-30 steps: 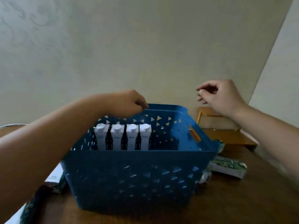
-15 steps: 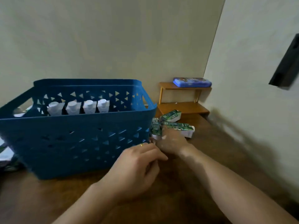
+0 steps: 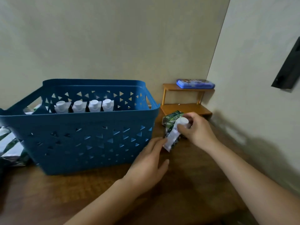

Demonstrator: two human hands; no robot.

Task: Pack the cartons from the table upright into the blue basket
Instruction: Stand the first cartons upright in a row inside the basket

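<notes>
The blue basket (image 3: 90, 143) stands on the wooden table, with several white-capped cartons (image 3: 84, 106) upright along its far wall. Just right of the basket, my right hand (image 3: 197, 129) grips a green-and-white carton (image 3: 172, 138) near its white cap, holding it tilted above the table. My left hand (image 3: 149, 161) lies below it with relaxed fingers, the fingertips touching the carton's lower end. Another green carton (image 3: 171, 117) lies on the table behind the held one.
More cartons (image 3: 11, 146) lie on the table left of the basket. A small wooden shelf (image 3: 186, 108) with a blue case (image 3: 195, 83) on top stands in the back right corner. A wall runs close along the right side.
Both hands came down from the basket rim to the cartons at its right. My right hand has lifted one carton off the table and my left hand has moved up to its lower end.
</notes>
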